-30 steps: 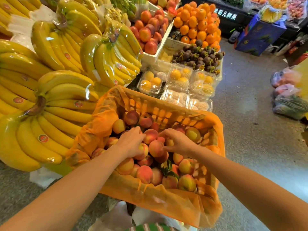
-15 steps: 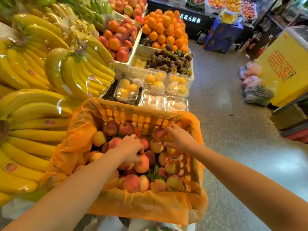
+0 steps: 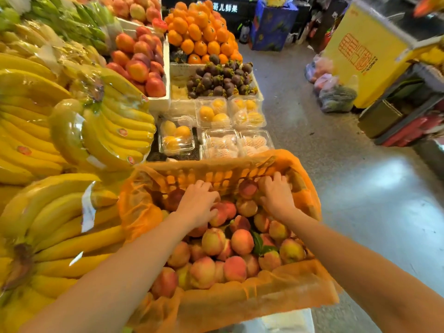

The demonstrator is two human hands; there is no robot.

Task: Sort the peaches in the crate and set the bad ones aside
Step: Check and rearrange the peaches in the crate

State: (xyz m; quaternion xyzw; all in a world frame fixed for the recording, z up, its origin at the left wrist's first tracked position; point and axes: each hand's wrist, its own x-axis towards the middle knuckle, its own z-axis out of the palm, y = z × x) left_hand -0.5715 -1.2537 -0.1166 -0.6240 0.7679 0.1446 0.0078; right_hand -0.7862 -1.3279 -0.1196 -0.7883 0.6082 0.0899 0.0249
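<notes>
Red-yellow peaches [image 3: 242, 241] heaped in orange-lined crate [image 3: 262, 299]

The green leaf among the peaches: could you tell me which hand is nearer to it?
Right. The right hand sits above the green leaf; the left hand lies farther off, up and left.

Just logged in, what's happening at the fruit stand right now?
A person is sorting through peaches in an orange-lined crate. Both hands are down in the far end of the pile: the left hand rests on a reddish peach, the right hand feels fruit near the far wall. Nothing is lifted out yet.
</notes>
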